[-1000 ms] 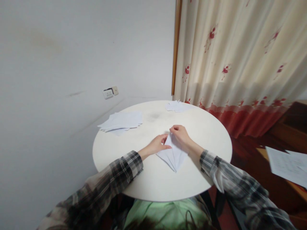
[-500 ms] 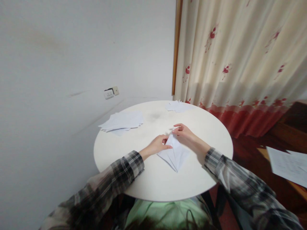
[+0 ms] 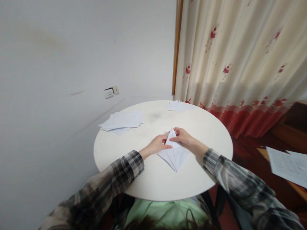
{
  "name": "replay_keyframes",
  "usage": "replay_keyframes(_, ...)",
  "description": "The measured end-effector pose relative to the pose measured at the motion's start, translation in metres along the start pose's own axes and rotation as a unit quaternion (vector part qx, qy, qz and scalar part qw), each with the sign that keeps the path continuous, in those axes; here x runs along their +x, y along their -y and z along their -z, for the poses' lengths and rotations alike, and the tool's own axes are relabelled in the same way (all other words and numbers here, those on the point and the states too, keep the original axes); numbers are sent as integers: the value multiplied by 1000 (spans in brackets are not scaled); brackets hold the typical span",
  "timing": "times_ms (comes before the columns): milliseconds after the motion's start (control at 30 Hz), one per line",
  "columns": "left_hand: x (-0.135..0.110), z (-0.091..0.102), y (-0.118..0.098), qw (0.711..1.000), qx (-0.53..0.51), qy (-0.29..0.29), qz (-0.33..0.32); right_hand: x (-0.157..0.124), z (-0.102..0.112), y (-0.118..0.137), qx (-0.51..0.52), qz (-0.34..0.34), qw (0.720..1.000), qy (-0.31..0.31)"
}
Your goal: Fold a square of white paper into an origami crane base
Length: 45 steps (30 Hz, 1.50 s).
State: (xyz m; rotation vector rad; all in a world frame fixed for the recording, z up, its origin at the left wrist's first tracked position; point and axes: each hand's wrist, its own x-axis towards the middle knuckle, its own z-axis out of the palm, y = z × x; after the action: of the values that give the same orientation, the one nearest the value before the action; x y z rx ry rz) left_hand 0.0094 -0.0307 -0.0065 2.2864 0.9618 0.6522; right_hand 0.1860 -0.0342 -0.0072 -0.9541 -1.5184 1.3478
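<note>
A folded sheet of white paper [image 3: 177, 156], kite-like with a narrow tip pointing away from me, lies on the round white table [image 3: 153, 182]. My left hand [image 3: 158, 144] grips its left edge, thumb on top and the other fingers curled at the side. Higher up, my right hand [image 3: 180, 135] pinches the right side near the far tip, its thumb across the front and its fingertips partly hidden behind the paper. Crease lines run down the folded sheet toward the near point.
A stack of white paper [image 3: 124, 120] lies at the table's back left, and a smaller pile of paper pieces [image 3: 178, 106] at the far edge. The wall carries a socket [image 3: 108, 93]. A flowered curtain [image 3: 230, 64] hangs at right, with written sheets [image 3: 287, 164] below it.
My right hand has shifted slightly down from the tip and now pinches the paper's right side. The tip now stands out clear above the fingers. My left hand has stayed in place.
</note>
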Motion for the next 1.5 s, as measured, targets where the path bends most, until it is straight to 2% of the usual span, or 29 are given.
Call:
replay_keyframes(200, 0, 0, -1, 1000, -1, -3, 10, -5, -5, 5, 5, 8, 1000, -16)
replay_keyframes(400, 0, 1, 3, 998, -14, -24, 47, -5, -9, 8, -23, 30, 999, -38)
replay_keyframes(500, 0, 3, 6, 998, -12, -25, 64, -3, -7, 4, -34, 8, 998, -46)
replay_keyframes(600, 0, 6, 9, 997, -17, -19, 69, -1, -2, 1, -81, -5, 996, -27)
replay_keyframes(767, 0, 8, 13, 997, -23, -14, 78, 0, 3, -1, -140, 20, 990, 16)
replay_keyframes(900, 0, 8, 13, 996, -22, -17, 80, 0, 2, 1, -154, 28, 988, 14)
replay_keyframes(1033, 0, 8, 13, 996, -15, -19, 85, -3, -1, 5, -200, 52, 978, -37)
replay_keyframes(1133, 0, 7, 14, 996, -11, -20, 82, -6, -2, 10, -286, 83, 948, -111)
replay_keyframes(1200, 0, 7, 14, 997, -1, -23, 79, -8, -4, 12, -325, 96, 932, -131)
replay_keyframes(1267, 1, 7, 15, 997, 9, -28, 74, -10, -5, 13, -339, 99, 929, -108)
replay_keyframes(1400, 1, 7, 16, 997, 9, -30, 65, -12, -9, 13, -333, 83, 939, -23)
replay_keyframes(1500, 1, 6, 15, 998, 4, -30, 62, -11, -10, 10, -330, 66, 942, 7)
